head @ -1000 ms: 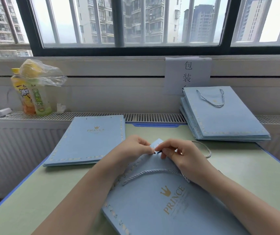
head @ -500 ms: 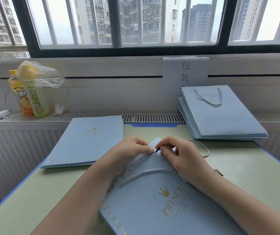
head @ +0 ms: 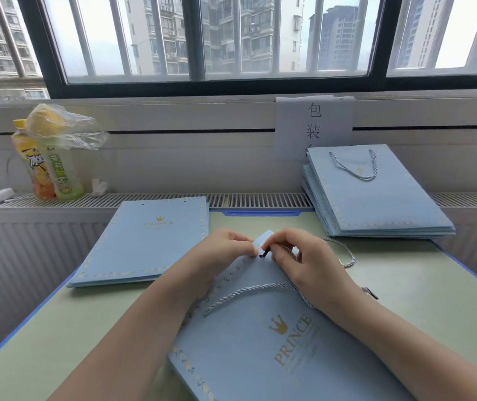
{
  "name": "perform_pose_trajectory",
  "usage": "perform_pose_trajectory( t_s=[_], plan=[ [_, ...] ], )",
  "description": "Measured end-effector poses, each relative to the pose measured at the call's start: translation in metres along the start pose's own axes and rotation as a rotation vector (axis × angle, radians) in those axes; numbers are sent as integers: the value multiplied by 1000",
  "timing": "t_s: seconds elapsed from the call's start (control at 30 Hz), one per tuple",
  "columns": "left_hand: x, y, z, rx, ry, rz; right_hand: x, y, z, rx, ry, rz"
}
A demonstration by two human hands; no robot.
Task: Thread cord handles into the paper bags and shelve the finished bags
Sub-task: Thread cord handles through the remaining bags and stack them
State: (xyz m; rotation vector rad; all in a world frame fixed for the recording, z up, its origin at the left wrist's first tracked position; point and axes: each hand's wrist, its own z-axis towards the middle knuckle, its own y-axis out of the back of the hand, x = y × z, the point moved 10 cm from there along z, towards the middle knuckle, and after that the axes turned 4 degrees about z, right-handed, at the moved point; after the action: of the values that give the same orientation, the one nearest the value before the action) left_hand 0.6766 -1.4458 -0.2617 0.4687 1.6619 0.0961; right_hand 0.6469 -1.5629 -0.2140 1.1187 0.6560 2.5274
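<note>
Daylight from a wide barred window [head: 231,39] with tower blocks beyond falls on a pale green table with a blue edge [head: 405,299] pushed against a white radiator ledge [head: 260,199]. Nearest the viewer lies a flat light blue paper bag printed with a gold crown and the word PRINCE [head: 260,357], turned at an angle. The left hand [head: 220,256] pinches the bag's top corner, fingers curled onto the paper. The right hand [head: 303,261] pinches the black tip of a grey-and-white twisted cord [head: 347,256] between thumb and forefinger, the tip held right at the bag's corner, just beside the left fingertips. The cord loops away behind the right hand onto the table. A second twisted cord handle [head: 246,293] curves across the bag's face below the hands.

To the left on the table rests a stack of matching blue bags without handles [head: 144,241]. At the back right, a stack of blue bags [head: 376,198] leans partly on the ledge, the top one bearing a cord handle. Behind it hangs a white paper sign with Chinese characters [head: 315,125]. On the ledge at far left stand two drink bottles [head: 49,169], with a clear plastic bag [head: 66,128] over their tops.
</note>
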Motion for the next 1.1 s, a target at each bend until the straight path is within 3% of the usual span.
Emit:
perform_pose_trajectory(
  t_s=[0.33, 0.57, 0.83, 1.0, 1.1],
  plan=[
    [4, 0, 1, -7, 30, -32, -3, 2, -1, -9, -32, -20],
    [0, -3, 1, 30, -4, -100, 3, 2, -3, -61, 52, 13],
    [0, -2, 4, 39, -7, -134, 8, -2, -1, -51, 106, -139],
    [12, -4, 5, 118, 77, -247, -1, 0, -1, -55, 16, -99],
    [12, -5, 4, 227, 40, -186, 0, 3, -2, -68, 19, -79]
  ],
)
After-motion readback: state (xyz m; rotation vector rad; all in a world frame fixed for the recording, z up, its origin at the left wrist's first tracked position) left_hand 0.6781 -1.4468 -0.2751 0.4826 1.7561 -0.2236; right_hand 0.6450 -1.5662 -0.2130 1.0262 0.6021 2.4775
